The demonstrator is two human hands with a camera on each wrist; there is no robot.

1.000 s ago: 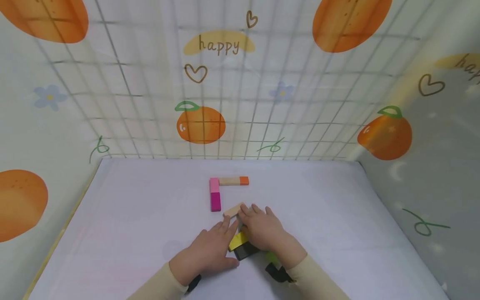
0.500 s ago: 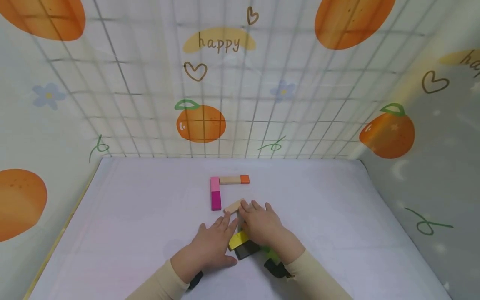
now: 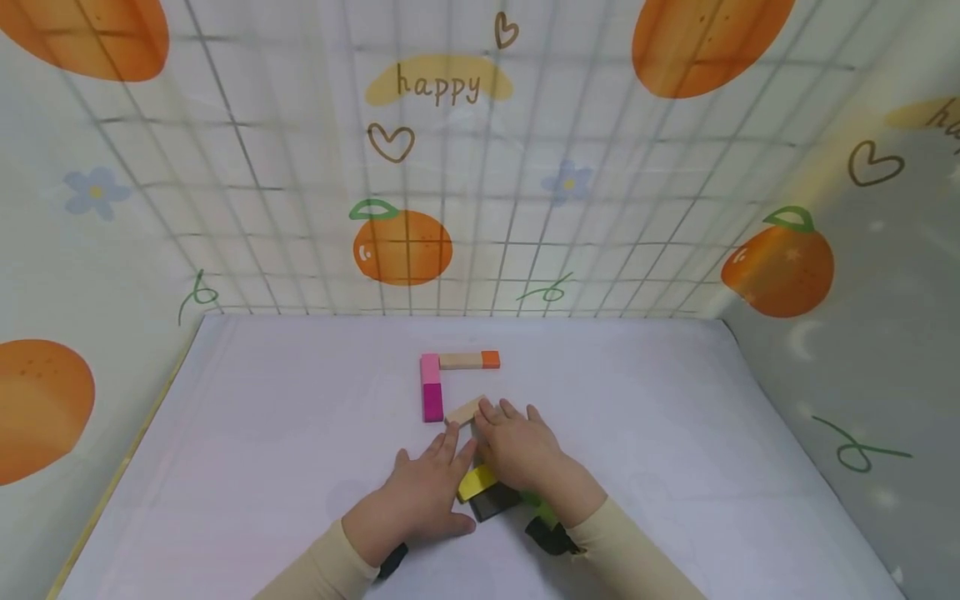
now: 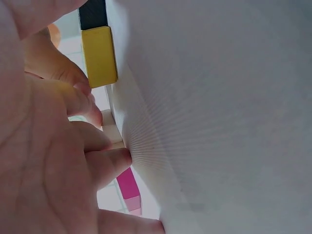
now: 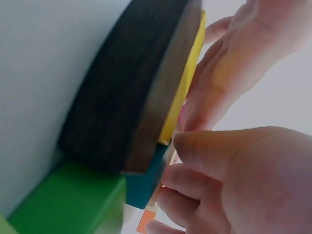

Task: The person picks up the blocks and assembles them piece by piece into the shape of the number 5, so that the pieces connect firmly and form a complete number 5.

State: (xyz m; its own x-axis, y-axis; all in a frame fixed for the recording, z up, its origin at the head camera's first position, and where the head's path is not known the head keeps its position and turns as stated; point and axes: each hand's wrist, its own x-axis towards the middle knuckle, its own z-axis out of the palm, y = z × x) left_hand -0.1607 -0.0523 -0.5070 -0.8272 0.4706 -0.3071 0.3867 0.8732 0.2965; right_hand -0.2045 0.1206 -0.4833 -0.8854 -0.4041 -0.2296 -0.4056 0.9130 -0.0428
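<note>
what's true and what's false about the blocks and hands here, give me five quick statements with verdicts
1. The far wooden block lies between the light pink block and the orange block. True.
2. The yellow block lies against the black block. True.
3. The light pink block touches the yellow block. False: they lie apart.
4. The near wooden block lies at a slant to the far wooden block. True.
5. The right grip is nearer the orange block than the near wooden block. False: it is right by the near wooden block.
</note>
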